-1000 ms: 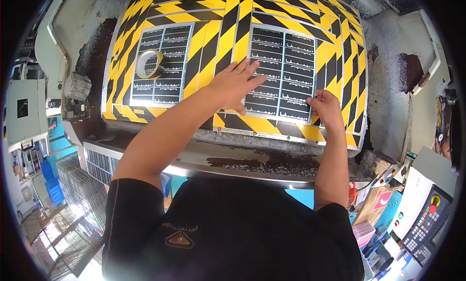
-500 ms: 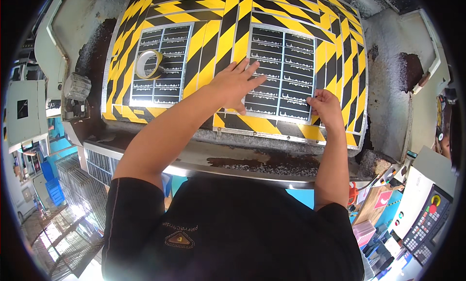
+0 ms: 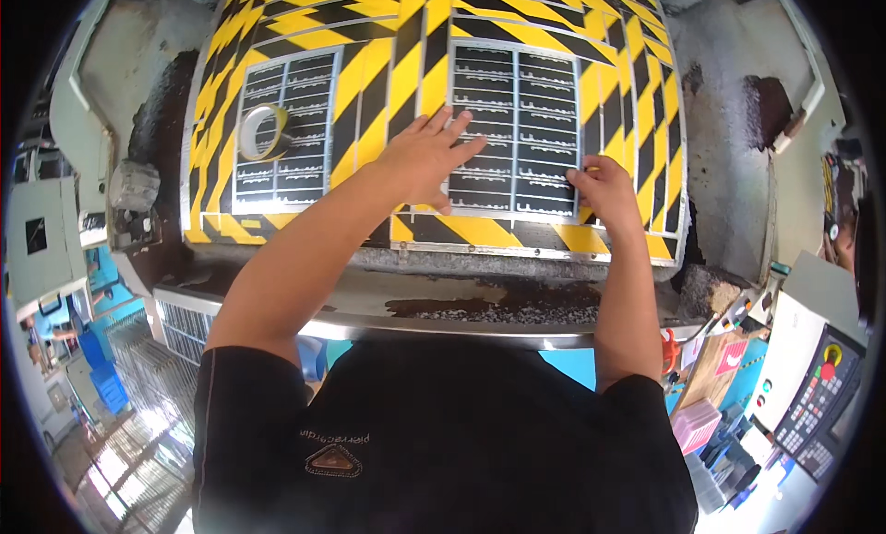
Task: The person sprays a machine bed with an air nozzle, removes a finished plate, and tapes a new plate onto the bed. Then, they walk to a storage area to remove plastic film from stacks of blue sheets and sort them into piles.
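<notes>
A black panel [image 3: 483, 109] with rows of white marks and pale dividing lines lies flat on a surface covered in yellow-and-black striped tape [image 3: 406, 82]. My left hand [image 3: 426, 162] rests with fingers spread over this panel's left edge. At its lower right edge, my right hand [image 3: 606, 194] has thumb and fingers pinched together; whatever is between them is too small to make out. Further left is a matching black panel [image 3: 307, 100], and a roll of yellow-and-black tape [image 3: 281, 128] stands on it.
A metal ledge [image 3: 369, 305] with rusty patches runs between my body and the striped surface. Worn grey walls [image 3: 729, 146] flank it. At the lower right is a control panel [image 3: 817, 405] with a red button; wire racks [image 3: 152, 368] stand at the lower left.
The whole view has shifted a little, so the panels and tape roll appear further left and higher. Both hands keep about the same places on the right-hand panel.
</notes>
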`<state>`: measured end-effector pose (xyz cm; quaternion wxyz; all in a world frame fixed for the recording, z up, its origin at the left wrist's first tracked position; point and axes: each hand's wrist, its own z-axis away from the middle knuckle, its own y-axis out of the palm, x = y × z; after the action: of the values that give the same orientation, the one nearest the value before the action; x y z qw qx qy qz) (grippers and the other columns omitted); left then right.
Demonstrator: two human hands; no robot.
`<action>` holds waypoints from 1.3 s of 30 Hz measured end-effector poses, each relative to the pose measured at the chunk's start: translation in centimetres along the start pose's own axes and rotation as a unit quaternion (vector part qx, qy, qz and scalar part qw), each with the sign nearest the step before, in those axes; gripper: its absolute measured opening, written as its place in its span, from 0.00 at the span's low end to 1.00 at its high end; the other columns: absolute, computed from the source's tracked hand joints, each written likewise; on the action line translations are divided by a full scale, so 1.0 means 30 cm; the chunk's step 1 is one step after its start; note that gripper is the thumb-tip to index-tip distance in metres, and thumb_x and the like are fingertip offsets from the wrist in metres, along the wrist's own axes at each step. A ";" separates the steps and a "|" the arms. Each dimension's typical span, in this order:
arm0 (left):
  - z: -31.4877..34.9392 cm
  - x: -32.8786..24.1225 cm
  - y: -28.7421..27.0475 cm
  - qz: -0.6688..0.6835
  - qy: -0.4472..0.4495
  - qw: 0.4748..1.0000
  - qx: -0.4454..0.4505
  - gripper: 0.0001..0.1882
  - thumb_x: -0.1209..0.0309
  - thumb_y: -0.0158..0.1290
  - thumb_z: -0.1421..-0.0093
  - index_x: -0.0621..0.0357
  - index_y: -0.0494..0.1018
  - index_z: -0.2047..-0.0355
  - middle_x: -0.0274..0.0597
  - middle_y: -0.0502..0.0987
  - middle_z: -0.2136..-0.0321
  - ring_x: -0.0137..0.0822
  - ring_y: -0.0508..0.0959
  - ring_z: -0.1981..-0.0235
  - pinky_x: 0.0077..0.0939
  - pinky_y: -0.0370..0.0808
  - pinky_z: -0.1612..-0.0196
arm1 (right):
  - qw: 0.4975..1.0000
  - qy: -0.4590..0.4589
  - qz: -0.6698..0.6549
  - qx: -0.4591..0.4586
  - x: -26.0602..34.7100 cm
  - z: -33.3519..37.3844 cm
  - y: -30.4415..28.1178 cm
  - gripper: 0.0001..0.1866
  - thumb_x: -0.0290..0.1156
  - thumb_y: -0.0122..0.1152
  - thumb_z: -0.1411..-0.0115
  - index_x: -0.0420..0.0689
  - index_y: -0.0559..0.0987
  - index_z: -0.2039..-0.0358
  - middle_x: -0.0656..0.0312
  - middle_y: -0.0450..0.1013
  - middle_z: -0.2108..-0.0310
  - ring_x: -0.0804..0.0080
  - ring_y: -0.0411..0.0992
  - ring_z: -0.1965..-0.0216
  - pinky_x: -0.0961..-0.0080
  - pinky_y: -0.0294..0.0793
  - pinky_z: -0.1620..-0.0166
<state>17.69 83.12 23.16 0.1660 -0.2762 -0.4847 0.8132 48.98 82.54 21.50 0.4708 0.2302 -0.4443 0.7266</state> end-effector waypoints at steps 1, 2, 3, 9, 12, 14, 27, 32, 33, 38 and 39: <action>0.010 0.006 -0.004 0.003 -0.012 1.000 0.004 0.61 0.56 0.74 0.62 0.42 0.52 0.30 0.51 0.44 0.28 0.53 0.44 0.27 0.44 0.47 0.28 | 0.987 -0.030 0.153 -0.028 0.056 0.035 0.004 0.26 0.37 0.70 0.45 0.37 0.75 0.49 0.52 0.80 0.63 0.65 0.78 0.68 0.70 0.77 0.64; 0.018 0.012 -0.004 0.007 -0.016 1.000 0.002 0.60 0.56 0.74 0.62 0.42 0.53 0.30 0.50 0.43 0.27 0.53 0.43 0.27 0.44 0.47 0.28 | 0.967 -0.079 0.234 -0.069 0.089 0.078 0.002 0.28 0.39 0.69 0.44 0.38 0.75 0.47 0.49 0.79 0.60 0.63 0.79 0.65 0.69 0.77 0.61; 0.018 0.017 0.002 0.003 -0.020 1.000 0.003 0.60 0.56 0.74 0.62 0.43 0.53 0.30 0.50 0.43 0.28 0.53 0.43 0.27 0.44 0.47 0.28 | 0.935 -0.126 0.313 -0.109 0.122 0.130 -0.005 0.29 0.40 0.69 0.44 0.39 0.74 0.45 0.46 0.78 0.58 0.61 0.79 0.62 0.68 0.77 0.59; 0.040 0.020 -0.002 0.000 -0.031 0.999 0.018 0.60 0.56 0.74 0.61 0.43 0.52 0.30 0.49 0.43 0.27 0.52 0.43 0.27 0.44 0.47 0.27 | 0.966 -0.238 -0.036 -0.099 0.342 0.545 -0.261 0.31 0.37 0.66 0.40 0.39 0.70 0.40 0.55 0.77 0.55 0.73 0.73 0.57 0.75 0.73 0.52; 0.015 0.011 0.009 -0.001 -0.005 1.000 -0.011 0.59 0.54 0.74 0.62 0.42 0.54 0.30 0.50 0.47 0.28 0.54 0.47 0.28 0.45 0.48 0.28 | 0.937 -0.149 0.120 -0.294 0.217 0.488 -0.526 0.32 0.39 0.64 0.38 0.36 0.68 0.39 0.51 0.75 0.49 0.68 0.73 0.50 0.73 0.71 0.47; 0.027 0.010 -0.007 0.000 -0.026 1.000 0.008 0.60 0.55 0.74 0.61 0.41 0.53 0.30 0.49 0.44 0.28 0.53 0.44 0.27 0.44 0.47 0.28 | 0.869 -0.077 0.332 -0.358 0.011 0.386 -0.694 0.35 0.47 0.60 0.37 0.35 0.66 0.37 0.44 0.71 0.45 0.56 0.70 0.44 0.66 0.68 0.42; 0.028 0.006 -0.010 -0.014 -0.043 0.998 0.032 0.61 0.55 0.73 0.60 0.41 0.50 0.29 0.49 0.42 0.27 0.53 0.43 0.27 0.44 0.47 0.28 | 0.814 0.160 0.373 -0.416 -0.599 0.439 -0.750 0.42 0.51 0.51 0.33 0.35 0.52 0.31 0.34 0.50 0.32 0.42 0.57 0.33 0.59 0.58 0.34; 0.123 0.042 -0.014 0.037 -0.022 0.992 -0.115 0.57 0.57 0.73 0.60 0.47 0.54 0.31 0.57 0.53 0.32 0.59 0.53 0.31 0.46 0.53 0.31 | 0.847 -0.196 0.233 -0.437 -0.731 0.681 -0.515 0.44 0.49 0.59 0.36 0.34 0.53 0.31 0.39 0.59 0.35 0.47 0.51 0.30 0.59 0.49 0.31; 0.191 0.076 -0.019 0.039 -0.055 0.978 -0.195 0.54 0.56 0.72 0.58 0.49 0.57 0.33 0.56 0.61 0.36 0.58 0.59 0.33 0.47 0.60 0.34 | 0.826 -0.256 0.327 -0.381 -0.681 0.754 -0.411 0.42 0.48 0.58 0.36 0.34 0.55 0.32 0.40 0.63 0.37 0.47 0.51 0.30 0.58 0.47 0.31; 0.515 0.378 0.096 -0.089 -0.353 0.870 -0.332 0.39 0.65 0.65 0.49 0.53 0.62 0.38 0.52 0.75 0.49 0.54 0.69 0.42 0.51 0.69 0.44 | 0.909 -0.263 0.223 -0.235 -0.375 0.752 -0.186 0.29 0.43 0.54 0.34 0.35 0.67 0.40 0.38 0.71 0.47 0.40 0.68 0.43 0.53 0.65 0.41; 0.559 0.418 0.143 -0.155 -0.396 0.843 -0.331 0.36 0.66 0.64 0.48 0.53 0.63 0.39 0.52 0.75 0.50 0.52 0.70 0.43 0.51 0.69 0.45 | 0.938 -0.162 0.249 -0.181 -0.230 0.701 -0.153 0.27 0.44 0.55 0.35 0.37 0.69 0.43 0.39 0.74 0.54 0.40 0.72 0.51 0.53 0.70 0.48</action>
<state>-2.49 76.14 22.10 -0.0177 0.1092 -0.7857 0.6086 54.40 61.85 28.77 0.2304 0.1380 -0.6819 0.6804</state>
